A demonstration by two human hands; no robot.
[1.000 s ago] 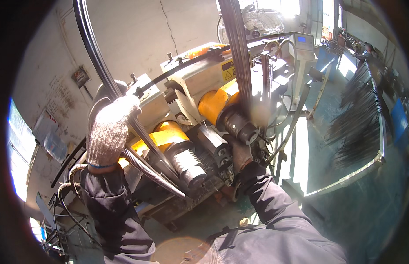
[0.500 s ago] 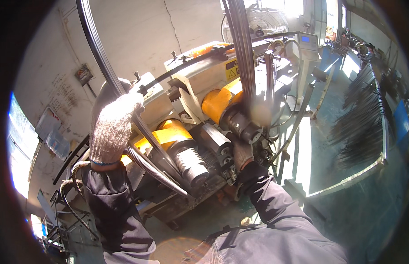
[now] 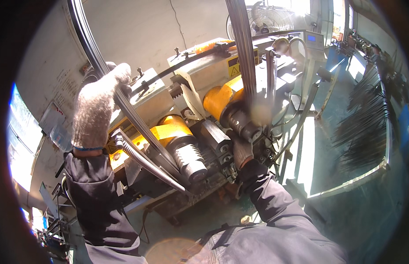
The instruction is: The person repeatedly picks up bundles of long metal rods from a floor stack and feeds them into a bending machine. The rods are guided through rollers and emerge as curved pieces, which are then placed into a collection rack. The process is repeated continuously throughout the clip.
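My left hand (image 3: 95, 108), in a knitted work glove, grips a bundle of long, thin dark strips or rods (image 3: 136, 116). The bundle slants from the upper left edge down beside a yellow-banded cylinder with a ridged metal end (image 3: 191, 160). My right hand (image 3: 242, 152), also gloved, reaches in below a second yellow cylinder with a dark end (image 3: 241, 121). Its fingers are hidden among the machine parts, so their hold does not show. Above it, another upright bundle of dark strips or rods (image 3: 241, 48) runs down to the second cylinder.
A ribbed metal conduit (image 3: 147, 163) crosses the machine front under my left arm. Behind stand a fan (image 3: 268, 22) and a control box with a small blue screen (image 3: 312, 40). At right, a metal-framed rack (image 3: 384, 132) holds many dark strands.
My left hand has shifted left, and the upper part of its bundle has swung left with it. My right hand stays by the second cylinder. The view has shifted slightly.
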